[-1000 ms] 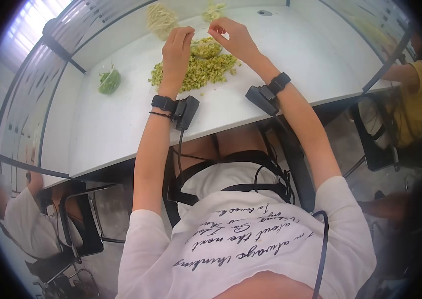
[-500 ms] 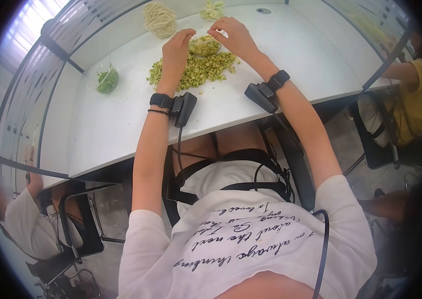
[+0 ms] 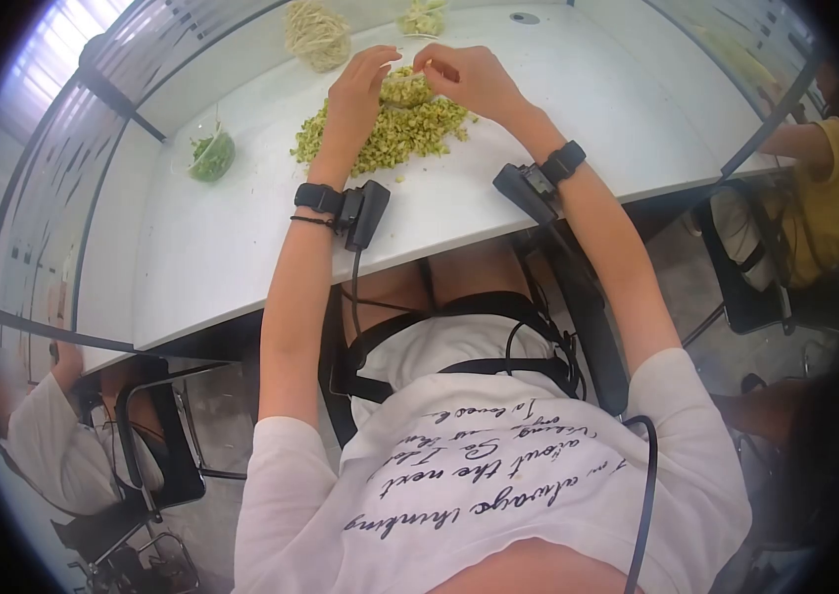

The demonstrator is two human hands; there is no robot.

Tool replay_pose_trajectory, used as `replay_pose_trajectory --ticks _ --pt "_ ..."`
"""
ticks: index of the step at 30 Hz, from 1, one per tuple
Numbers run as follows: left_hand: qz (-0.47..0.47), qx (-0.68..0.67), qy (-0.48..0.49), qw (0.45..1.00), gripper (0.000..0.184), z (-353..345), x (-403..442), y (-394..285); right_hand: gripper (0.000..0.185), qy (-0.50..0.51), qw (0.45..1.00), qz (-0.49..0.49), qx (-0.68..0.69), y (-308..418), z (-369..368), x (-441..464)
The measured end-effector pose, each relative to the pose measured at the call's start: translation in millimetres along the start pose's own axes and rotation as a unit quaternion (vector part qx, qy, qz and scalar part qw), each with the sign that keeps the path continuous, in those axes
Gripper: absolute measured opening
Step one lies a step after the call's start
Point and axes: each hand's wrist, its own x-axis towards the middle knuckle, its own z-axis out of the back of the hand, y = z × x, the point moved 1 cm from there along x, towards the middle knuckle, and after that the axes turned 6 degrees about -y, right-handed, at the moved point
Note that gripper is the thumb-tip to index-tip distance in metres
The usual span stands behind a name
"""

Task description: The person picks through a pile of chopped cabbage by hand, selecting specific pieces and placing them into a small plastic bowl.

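A clear plastic bag (image 3: pixel 406 91) filled with chopped green pieces stands on the white table between my hands. My left hand (image 3: pixel 358 91) is at its left side, fingers bent toward its top. From the right, my right hand (image 3: pixel 474 79) reaches to the same top edge with curled fingers and thumb. Both hands look closed on the thin film, though the fingertips are small and partly hidden. Right in front of the bag spreads a loose pile of chopped green vegetable (image 3: pixel 404 139), partly covered by my left wrist.
A clear bag of green leafy bits (image 3: pixel 211 156) lies at the left. Toward the back are a bundle of pale thin strands (image 3: pixel 317 38) and a bag of pale green pieces (image 3: pixel 423 18). Partition panels (image 3: pixel 107 247) edge the table (image 3: pixel 231 257). Other people sit on both sides.
My left fingers have risen slightly and straightened a little at the bag's top. The right hand has shifted slightly right and down, its fingers more curled. The pile looks the same.
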Motion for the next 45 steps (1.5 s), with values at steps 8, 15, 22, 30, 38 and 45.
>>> replay_pose_trajectory --ticks 8,15,22,30,38,45 --pt "0.006 0.078 0.048 0.996 0.011 20.3 -8.1 -21.3 0.011 0.120 0.985 0.023 -0.125 -9.7 13.8 -5.0" --pt "0.021 0.107 0.118 0.987 0.011 20.5 -14.7 -14.6 0.010 0.200 0.974 0.029 -0.102 -21.4 7.6 -8.8" --pt "0.022 0.106 0.128 0.986 0.012 19.7 -16.5 -11.5 0.010 0.205 0.975 0.022 -0.082 -25.1 2.9 -7.9" --pt "0.039 0.108 0.142 0.983 0.012 20.1 -17.3 -12.6 0.006 0.205 0.976 -0.005 -0.074 -23.4 -1.6 -8.6" --pt "0.030 0.110 0.139 0.984 0.011 21.0 -17.2 -11.6 0.012 0.221 0.975 0.013 -0.038 -29.3 1.3 -7.9" --pt "0.032 0.114 0.141 0.983 0.012 21.4 -17.4 -11.6 0.013 0.225 0.974 0.018 -0.013 -25.9 1.3 -7.6"
